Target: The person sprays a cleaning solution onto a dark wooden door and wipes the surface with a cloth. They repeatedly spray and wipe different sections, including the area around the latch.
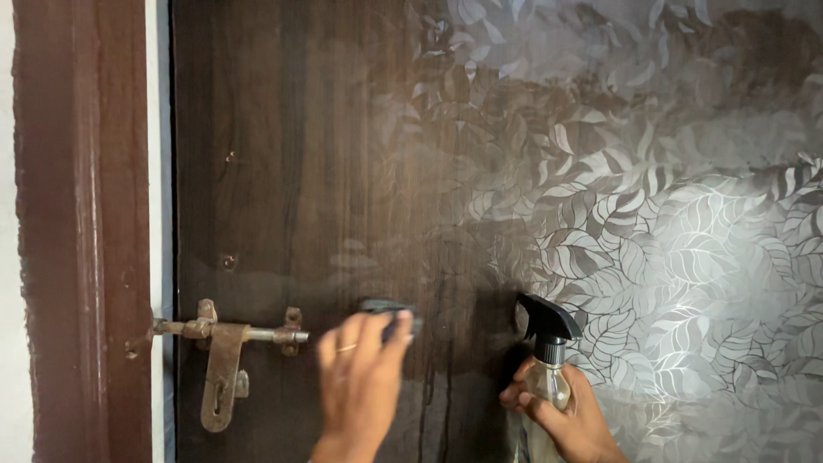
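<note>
My left hand (358,381) presses a small dark pad or cloth (390,310) flat against a dark brown door (283,154); the hand is blurred and a ring shows on one finger. Wet streaks (437,386) run down the door just right of it. My right hand (566,416) grips a clear spray bottle (542,386) with a black trigger head (547,319), held upright near the door at the lower middle.
A rusty metal slide bolt with a hanging hasp (225,356) is fixed at the door's left edge, reaching into the reddish-brown frame (81,231). The door's right part carries a glossy silver leaf pattern (669,214).
</note>
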